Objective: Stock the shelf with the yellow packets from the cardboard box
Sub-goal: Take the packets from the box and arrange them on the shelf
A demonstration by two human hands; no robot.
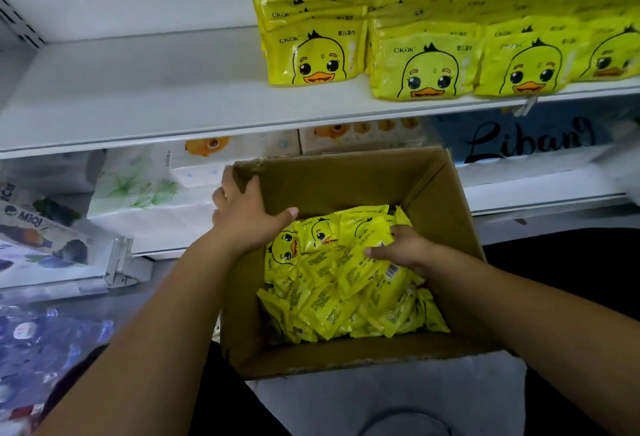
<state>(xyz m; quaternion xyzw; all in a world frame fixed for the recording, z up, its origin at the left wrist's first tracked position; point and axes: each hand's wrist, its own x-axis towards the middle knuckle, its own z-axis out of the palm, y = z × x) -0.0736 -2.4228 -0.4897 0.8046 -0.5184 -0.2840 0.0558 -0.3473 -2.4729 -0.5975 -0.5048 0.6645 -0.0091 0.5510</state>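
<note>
Head cam, looking down: I see both hands at the cardboard box (346, 186), which sits open in the centre, just below and in front of the shelf (138, 89). L hand (242, 214) grips the box's far-left corner. Its fingers are hooked over the outside of the wall and its thumb is stretched along the inside, just above the contents. R hand (401, 248) is down inside the box on the right side. Its fingers are curled round the top edge of a few yellow packets (332, 297) and its thumb is pressed on their face, so it's pinching a small bunch. I can't tell exactly how many.

The rest of the packets lie loose in a heap across the box bottom. Some are duck face up, most are back side up w/ small print and a barcode showing.

Up on the shelf, the stocked packets (429, 68) stand in rows on the right half, duck faces fwd, several deep, w/ more stacked flat behind and on top. The leftmost row stands slightly apart from the next one.

On the lower shelf behind the box there's a white pack w/ green leaf print (138, 186) at left. Pale packs w/ orange duck print (363, 134) sit in the middle. A blue pack lettered "Libang" (530, 138) is at right. At far left is a tilted pack marked "Miqi" (38, 228), partly blurred.
</note>
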